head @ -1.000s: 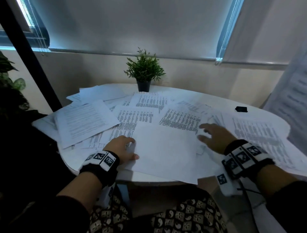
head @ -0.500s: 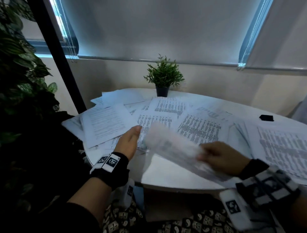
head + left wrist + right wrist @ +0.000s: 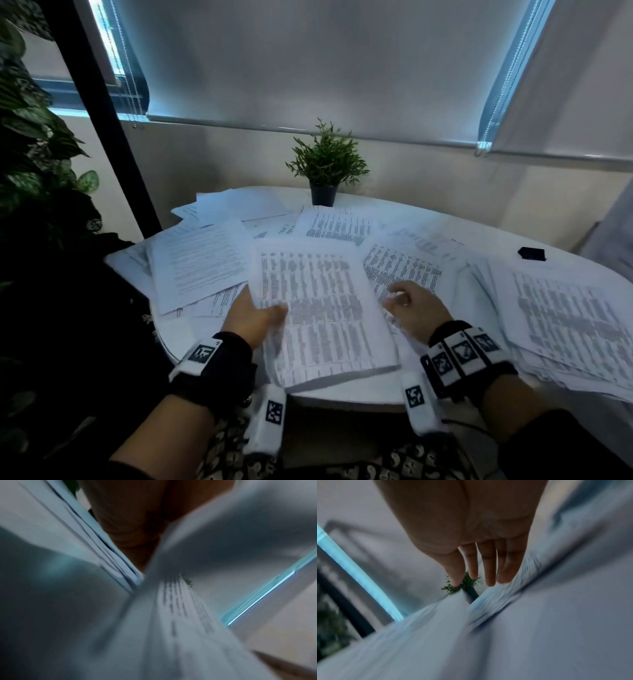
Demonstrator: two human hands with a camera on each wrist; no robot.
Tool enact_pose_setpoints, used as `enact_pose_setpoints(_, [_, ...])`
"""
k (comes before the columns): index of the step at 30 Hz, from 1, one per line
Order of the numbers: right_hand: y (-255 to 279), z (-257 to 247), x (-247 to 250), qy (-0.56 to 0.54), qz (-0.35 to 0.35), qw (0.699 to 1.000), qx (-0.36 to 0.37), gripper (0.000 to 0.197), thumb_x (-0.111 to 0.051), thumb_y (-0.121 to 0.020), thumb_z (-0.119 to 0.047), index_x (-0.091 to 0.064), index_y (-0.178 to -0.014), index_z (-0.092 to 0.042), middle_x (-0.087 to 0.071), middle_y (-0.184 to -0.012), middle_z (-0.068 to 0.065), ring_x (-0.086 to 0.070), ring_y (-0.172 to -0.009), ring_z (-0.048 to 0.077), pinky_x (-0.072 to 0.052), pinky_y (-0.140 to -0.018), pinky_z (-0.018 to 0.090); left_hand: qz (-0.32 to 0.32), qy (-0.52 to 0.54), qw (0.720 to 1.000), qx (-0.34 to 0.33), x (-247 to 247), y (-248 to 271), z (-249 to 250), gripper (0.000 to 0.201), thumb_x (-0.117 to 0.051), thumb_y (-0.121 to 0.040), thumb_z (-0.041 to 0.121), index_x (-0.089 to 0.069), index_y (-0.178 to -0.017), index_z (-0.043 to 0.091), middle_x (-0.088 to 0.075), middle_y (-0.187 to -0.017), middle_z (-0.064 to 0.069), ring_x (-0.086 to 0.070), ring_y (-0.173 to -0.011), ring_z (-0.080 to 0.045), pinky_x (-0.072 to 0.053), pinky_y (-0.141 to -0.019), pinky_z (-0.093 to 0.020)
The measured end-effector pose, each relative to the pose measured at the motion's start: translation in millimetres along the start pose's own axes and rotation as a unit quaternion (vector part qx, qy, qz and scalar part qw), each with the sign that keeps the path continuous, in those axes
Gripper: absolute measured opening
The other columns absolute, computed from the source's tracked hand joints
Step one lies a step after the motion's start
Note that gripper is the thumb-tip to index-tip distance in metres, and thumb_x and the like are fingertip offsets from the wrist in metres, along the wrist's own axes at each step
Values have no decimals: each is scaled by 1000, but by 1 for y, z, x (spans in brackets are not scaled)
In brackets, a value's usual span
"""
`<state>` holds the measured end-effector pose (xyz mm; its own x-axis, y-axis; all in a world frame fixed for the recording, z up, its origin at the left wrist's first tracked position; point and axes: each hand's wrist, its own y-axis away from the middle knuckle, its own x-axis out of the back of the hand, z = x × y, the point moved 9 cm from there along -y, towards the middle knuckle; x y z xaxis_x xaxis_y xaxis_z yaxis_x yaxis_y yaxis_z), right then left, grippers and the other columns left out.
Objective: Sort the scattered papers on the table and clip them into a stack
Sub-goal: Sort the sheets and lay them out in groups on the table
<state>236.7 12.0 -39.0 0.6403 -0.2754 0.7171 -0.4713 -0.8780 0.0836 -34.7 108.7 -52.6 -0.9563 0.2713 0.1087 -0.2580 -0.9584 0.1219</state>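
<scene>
Printed papers lie scattered over the round white table. My left hand pinches the left edge of a printed sheet with columns of text, thumb on top, the sheet raised slightly over the pile. In the left wrist view the hand and the sheet are blurred. My right hand hovers at the sheet's right edge; its fingers are straight and hold nothing. A small black clip lies at the far right of the table.
A loose pile of printed pages covers the table's right side, and a text sheet lies at the left. A small potted plant stands at the back. A large leafy plant and a black post flank the left.
The blank sheet in front of me was lifted by my right hand and turned over. It now faces print-up in my left hand, and my right hand has let go.
</scene>
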Motion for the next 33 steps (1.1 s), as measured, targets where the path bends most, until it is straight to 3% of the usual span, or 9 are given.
enact_pose_setpoints(4, [-15,5,-25,295,-147,943,49,108,-67,-68,-61,-10,-151,-21,-20,-155,8,-20,-142,26,-23,-115,44,22,-100,995,-14,34,0,-18,82,-62,-78,-12,-25,-143,21,-54,-123,-6,-58,-106,-26,-47,-91,-35])
enact_pose_setpoints(8, [-8,3,-41,358,-236,903,29,95,-62,-81,-54,-6,-150,-21,-26,-153,10,-33,-137,27,-33,-110,41,-3,-43,998,-40,40,12,-24,105,-56,-84,-16,0,-149,44,-27,-140,16,-37,-126,-9,-34,-96,-27])
enact_pose_setpoints(12, [1,-13,-40,433,-234,867,74,56,-51,-90,-46,-36,-135,-17,-54,-122,11,-53,-109,27,-41,-81,29,-31,-94,993,-68,39,14,-27,90,-54,-86,-14,-22,-142,50,-17,-147,24,-12,-136,3,-20,-104,-20])
enact_pose_setpoints(16, [3,-25,-41,438,-207,865,132,11,-42,-92,-22,-49,-86,-15,-44,-72,-2,-38,-59,11,-31,-55,26,-40,-96,993,-55,40,13,-32,71,-52,-83,-14,-51,-122,45,-39,-144,13,-28,-134,-2,-25,-104,-20])
enact_pose_setpoints(21, [-7,-38,-12,373,-138,907,136,27,-45,-89,-8,-62,-75,-24,-59,-79,-10,-51,-78,12,-32,-59,8,-33,-67,997,-19,47,9,-43,54,-53,-84,-12,-60,-123,25,-44,-145,0,-34,-137,-15,-31,-100,-22])
enact_pose_setpoints(26, [-18,-25,20,304,-62,947,77,20,-61,-84,-21,-63,-67,-31,-55,-69,-15,-52,-78,12,-23,-56,3,-28,-16,999,12,49,0,-58,51,-62,-73,-3,-71,-104,36,-51,-137,2,-44,-132,-19,-37,-108,-33])
enact_pose_setpoints(30, [-4,-60,51,292,53,944,145,9,-64,-84,-22,-72,-86,-19,-69,-78,-3,-61,-80,23,-40,-64,20,-28,56,997,49,41,-5,-62,33,-54,-88,-11,-70,-104,12,-54,-133,-9,-63,-93,-29,-52,-70,-17])
enact_pose_setpoints(32, [21,-102,37,273,62,922,269,13,-60,-85,-23,-73,-90,-23,-74,-82,0,-67,-76,25,-50,-66,30,-25,71,994,79,41,-4,-58,14,-67,-87,19,-75,-94,11,-58,-132,-8,-61,-101,-18,-48,-88,-21])
enact_pose_setpoints(33, [38,-121,18,273,18,909,313,17,-55,-83,-27,-71,-91,-27,-74,-80,-1,-68,-75,24,-52,-65,34,-25,73,993,88,42,-4,-56,30,-71,-79,43,-78,-87,15,-60,-130,-5,-58,-110,-14,-42,-102,-28])
